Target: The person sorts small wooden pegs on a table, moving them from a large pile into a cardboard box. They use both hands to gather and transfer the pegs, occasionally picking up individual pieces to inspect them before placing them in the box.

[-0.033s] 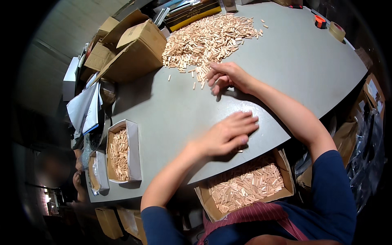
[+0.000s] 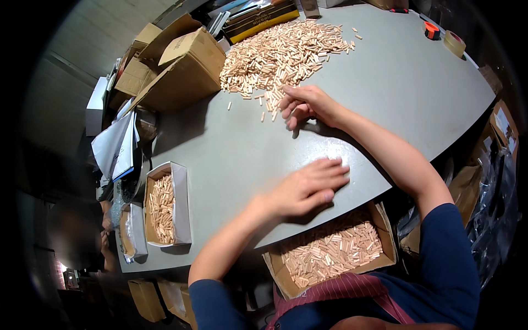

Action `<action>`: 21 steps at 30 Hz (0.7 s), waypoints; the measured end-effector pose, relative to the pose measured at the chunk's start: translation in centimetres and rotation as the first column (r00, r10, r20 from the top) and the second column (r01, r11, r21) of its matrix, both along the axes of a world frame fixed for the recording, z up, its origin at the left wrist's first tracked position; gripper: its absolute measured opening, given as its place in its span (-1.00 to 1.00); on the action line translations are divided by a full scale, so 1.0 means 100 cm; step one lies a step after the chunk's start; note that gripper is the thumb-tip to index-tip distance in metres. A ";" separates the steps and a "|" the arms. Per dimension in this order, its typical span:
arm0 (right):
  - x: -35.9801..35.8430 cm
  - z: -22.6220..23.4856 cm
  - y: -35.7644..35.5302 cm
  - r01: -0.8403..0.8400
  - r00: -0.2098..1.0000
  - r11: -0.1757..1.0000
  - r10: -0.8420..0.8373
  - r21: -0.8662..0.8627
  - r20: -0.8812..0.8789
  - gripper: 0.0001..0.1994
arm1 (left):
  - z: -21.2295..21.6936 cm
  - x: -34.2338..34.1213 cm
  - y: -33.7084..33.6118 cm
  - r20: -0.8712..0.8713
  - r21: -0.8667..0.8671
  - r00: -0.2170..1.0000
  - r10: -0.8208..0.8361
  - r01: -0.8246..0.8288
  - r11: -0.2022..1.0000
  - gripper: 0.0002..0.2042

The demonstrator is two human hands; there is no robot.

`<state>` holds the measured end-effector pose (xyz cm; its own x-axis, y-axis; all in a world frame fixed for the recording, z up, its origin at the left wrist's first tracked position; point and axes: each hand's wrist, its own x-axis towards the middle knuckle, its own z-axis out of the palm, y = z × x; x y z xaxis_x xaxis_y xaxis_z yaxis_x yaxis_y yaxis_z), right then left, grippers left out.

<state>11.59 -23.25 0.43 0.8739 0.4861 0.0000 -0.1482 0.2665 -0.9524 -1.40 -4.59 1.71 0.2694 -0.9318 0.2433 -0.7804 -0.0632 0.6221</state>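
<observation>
Wooden dowel pins (image 2: 280,55) lie in a wide heap on the grey table (image 2: 236,154), with a few strays along its near side. At the heap's near tip is my right hand (image 2: 311,105), fingers loosely curled and thumb apart; no pin shows in its grasp. My left hand (image 2: 308,190) is palm down over the table by its near edge, fingers stretched out and holding nothing. Below that edge, against my body, a cardboard box (image 2: 389,234) contains many more pins.
At the left stand a white carton (image 2: 180,203) of pins and a smaller carton (image 2: 133,231). A large open cardboard box (image 2: 181,71) borders the heap. Tape (image 2: 454,43) and an orange-black object (image 2: 431,31) lie far right. Another person's hands (image 2: 104,228) show at far left.
My left hand has shifted slightly toward the table's near edge. A pin seen beside it at that edge no longer shows. My right hand stays almost in place.
</observation>
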 end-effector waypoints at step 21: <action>0.034 -0.014 -0.023 0.673 0.721 0.725 -0.687 0.146 0.089 -0.72 | -0.013 0.151 -0.026 0.392 -0.044 0.431 0.813 -0.873 0.485 -0.17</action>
